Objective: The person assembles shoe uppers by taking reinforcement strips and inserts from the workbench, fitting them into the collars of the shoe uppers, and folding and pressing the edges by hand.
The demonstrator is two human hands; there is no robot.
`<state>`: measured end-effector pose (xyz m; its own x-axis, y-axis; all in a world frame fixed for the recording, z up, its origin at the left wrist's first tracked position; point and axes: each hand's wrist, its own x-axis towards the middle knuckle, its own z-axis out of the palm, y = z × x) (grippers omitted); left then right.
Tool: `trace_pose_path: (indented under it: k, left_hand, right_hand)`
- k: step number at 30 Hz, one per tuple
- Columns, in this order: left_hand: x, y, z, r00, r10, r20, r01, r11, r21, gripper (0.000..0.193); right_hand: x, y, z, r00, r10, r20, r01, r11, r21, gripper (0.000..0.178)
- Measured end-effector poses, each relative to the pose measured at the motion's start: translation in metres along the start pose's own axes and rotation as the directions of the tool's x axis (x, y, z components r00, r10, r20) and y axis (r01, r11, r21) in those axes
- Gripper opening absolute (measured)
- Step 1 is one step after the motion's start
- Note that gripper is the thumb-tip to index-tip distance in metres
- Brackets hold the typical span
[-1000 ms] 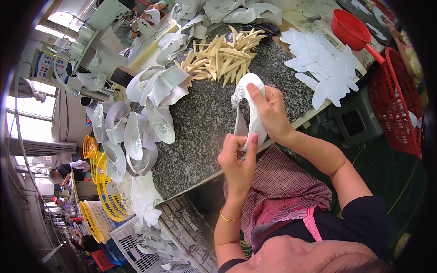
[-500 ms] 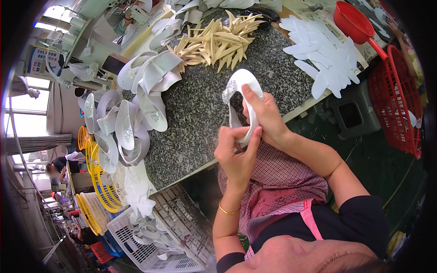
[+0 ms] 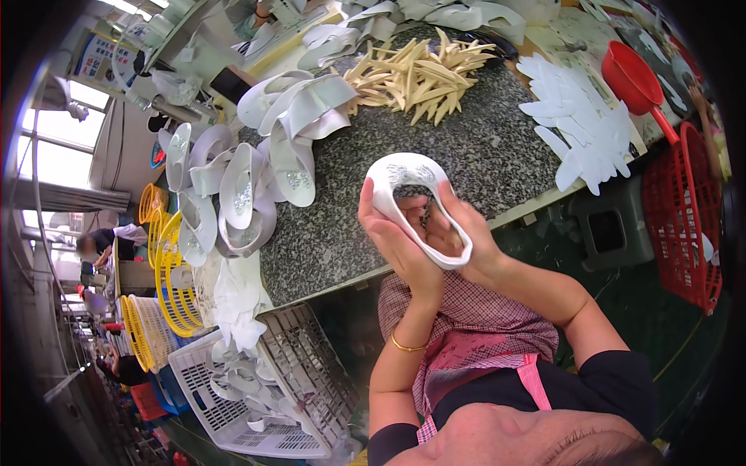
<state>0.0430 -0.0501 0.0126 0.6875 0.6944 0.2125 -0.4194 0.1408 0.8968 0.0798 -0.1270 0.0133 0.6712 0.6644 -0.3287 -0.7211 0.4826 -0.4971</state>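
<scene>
Between my two hands is a white shoe upper (image 3: 396, 169), its opening facing up and silvery decoration showing inside the toe. My left hand (image 3: 404, 247) wraps the left side, thumb and palm against the outer wall. On the other side my right hand (image 3: 474, 237) grips the edge, with some fingers reaching into the opening. Both hands hold the upper above the near edge of the speckled granite tabletop (image 3: 334, 248). Beyond it lies a heap of tan, pointed strips (image 3: 420, 74). Several finished-looking white uppers (image 3: 245, 186) with glittery toes are piled to the left.
Flat white cut pieces (image 3: 579, 116) spread over the right of the table, near a red scoop (image 3: 631, 78). A red basket (image 3: 680, 225) and a grey stool (image 3: 610, 229) stand at right. Lower left, a white crate (image 3: 225, 423) holds more uppers beside yellow baskets (image 3: 136, 334).
The upper has turned so its opening faces up. My left hand has gone from pinching its lower end to cupping its side, and my right hand has shifted lower along the edge.
</scene>
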Motion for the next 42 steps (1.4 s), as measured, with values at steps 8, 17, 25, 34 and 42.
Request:
trace_pose_path:
  k: [8, 17, 25, 34, 42]
  left_hand:
    - [-0.004, 0.023, -0.023, 0.991, -0.132, -0.009, 0.131, 0.988, -0.085, 0.066]
    - [-0.009, 0.038, -0.055, 0.928, -0.343, 0.144, 0.37, 0.891, -0.265, 0.036]
    - [-0.01, 0.044, -0.061, 0.878, -0.436, 0.197, 0.475, 0.842, -0.257, 0.033]
    - [-0.008, 0.061, -0.085, 0.91, -0.358, 0.209, 0.283, 0.906, 0.316, 0.025]
    - [-0.037, 0.081, -0.087, 0.887, -0.309, 0.343, 0.182, 0.916, 0.356, 0.024]
  right_hand:
    - [0.005, -0.004, -0.003, 0.984, -0.129, 0.124, 0.141, 0.986, -0.094, 0.056]
    - [0.017, -0.02, 0.002, 0.974, -0.132, 0.182, 0.185, 0.932, -0.311, 0.048]
    - [0.012, -0.011, -0.003, 0.949, 0.259, 0.178, -0.271, 0.961, 0.049, 0.027]
    - [0.016, -0.022, -0.01, 0.886, -0.413, 0.21, 0.413, 0.498, -0.762, 0.045]
    - [0.0, -0.026, 0.053, 0.745, -0.03, 0.666, 0.654, -0.161, -0.739, 0.047]
